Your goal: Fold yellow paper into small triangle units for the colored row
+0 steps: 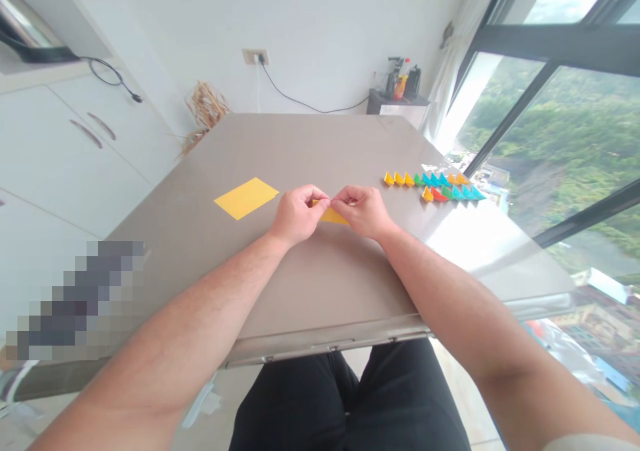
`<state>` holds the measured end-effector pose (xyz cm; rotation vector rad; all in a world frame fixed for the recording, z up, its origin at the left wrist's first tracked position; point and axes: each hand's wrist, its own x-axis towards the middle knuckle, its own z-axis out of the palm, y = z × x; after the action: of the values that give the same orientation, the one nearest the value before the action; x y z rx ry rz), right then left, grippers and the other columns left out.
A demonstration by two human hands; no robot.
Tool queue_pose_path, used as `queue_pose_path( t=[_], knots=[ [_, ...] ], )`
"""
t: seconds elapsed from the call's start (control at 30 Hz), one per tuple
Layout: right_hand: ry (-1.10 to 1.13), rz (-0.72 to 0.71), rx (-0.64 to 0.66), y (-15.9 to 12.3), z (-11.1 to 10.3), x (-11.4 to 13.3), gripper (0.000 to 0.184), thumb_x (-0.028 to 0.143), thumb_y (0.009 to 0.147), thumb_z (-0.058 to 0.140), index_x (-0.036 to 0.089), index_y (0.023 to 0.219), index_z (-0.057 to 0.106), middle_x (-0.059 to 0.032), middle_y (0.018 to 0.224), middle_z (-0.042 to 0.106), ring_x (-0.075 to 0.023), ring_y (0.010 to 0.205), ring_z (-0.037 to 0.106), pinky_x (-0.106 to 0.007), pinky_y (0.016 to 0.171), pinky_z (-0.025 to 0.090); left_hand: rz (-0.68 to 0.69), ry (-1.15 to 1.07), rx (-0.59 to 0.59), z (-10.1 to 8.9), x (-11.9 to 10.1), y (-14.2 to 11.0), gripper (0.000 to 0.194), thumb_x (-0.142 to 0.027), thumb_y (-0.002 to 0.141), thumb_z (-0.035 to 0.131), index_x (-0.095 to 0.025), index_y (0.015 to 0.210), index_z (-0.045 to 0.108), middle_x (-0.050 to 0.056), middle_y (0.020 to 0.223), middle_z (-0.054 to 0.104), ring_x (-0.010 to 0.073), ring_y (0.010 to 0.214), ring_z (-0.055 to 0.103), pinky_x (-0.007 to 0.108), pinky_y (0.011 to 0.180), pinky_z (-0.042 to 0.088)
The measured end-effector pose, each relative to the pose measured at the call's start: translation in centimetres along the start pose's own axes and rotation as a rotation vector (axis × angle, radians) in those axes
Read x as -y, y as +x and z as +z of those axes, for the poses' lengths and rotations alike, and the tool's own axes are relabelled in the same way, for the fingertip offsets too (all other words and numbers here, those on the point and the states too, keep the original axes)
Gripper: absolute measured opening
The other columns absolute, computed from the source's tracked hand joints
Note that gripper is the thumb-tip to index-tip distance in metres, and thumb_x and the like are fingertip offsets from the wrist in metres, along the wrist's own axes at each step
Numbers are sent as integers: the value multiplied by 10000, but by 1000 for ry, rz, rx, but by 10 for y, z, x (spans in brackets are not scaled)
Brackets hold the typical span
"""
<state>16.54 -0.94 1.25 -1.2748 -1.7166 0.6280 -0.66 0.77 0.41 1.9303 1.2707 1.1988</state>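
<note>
Both of my hands meet over a piece of yellow paper (334, 217) near the middle of the table. My left hand (299, 212) pinches its upper edge between thumb and fingers. Close beside it, my right hand (364, 209) pinches the same edge, fingertips almost touching the left ones. The fingers cover much of the paper, so its folds cannot be made out. To the left lies a flat stack or sheet of yellow paper (247, 198). On the right stand two rows of small folded paper boats (440, 179) in yellow, orange, red, green and blue.
The grey-brown table (320, 284) has its near edge just before my lap. A pixelated dark object (83, 297) is at its left side. Behind the table, a small cabinet (399, 107) carries bottles, and dried stalks (204, 111) stand at the left. A window (550, 117) is on the right.
</note>
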Motion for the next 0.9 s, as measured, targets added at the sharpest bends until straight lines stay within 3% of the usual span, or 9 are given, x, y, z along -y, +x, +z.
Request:
queue_pose_path(
  t=[0.4,0.57,0.7,0.9],
  knots=[
    [26,47,-18,3,1,-6,210,379,801,663,195,757,754,-5,710,702,-152,680,578,-280,647,430,-22,51,-96,-3,5,3,161,-353,808,643,-205,763,687,1,659,660,145,597,536,280,590,407],
    [-40,41,-28,3,0,-7,177,316,793,630,197,723,740,0,683,689,-149,656,562,-285,641,427,-45,38,-28,-1,7,3,151,-352,795,659,-211,805,712,-9,678,675,141,588,540,274,589,419],
    [-58,47,-12,4,1,-9,183,324,785,635,197,713,747,-2,660,680,-152,642,555,-285,619,416,2,34,30,-1,5,1,171,-371,806,683,-224,853,754,23,845,762,188,770,661,300,739,497],
    [19,99,18,5,0,-13,233,404,766,686,187,747,771,-1,655,665,-147,636,541,-284,607,409,-8,41,10,1,7,0,191,-382,838,663,-212,785,732,29,837,770,202,814,687,315,783,510]
  ],
)
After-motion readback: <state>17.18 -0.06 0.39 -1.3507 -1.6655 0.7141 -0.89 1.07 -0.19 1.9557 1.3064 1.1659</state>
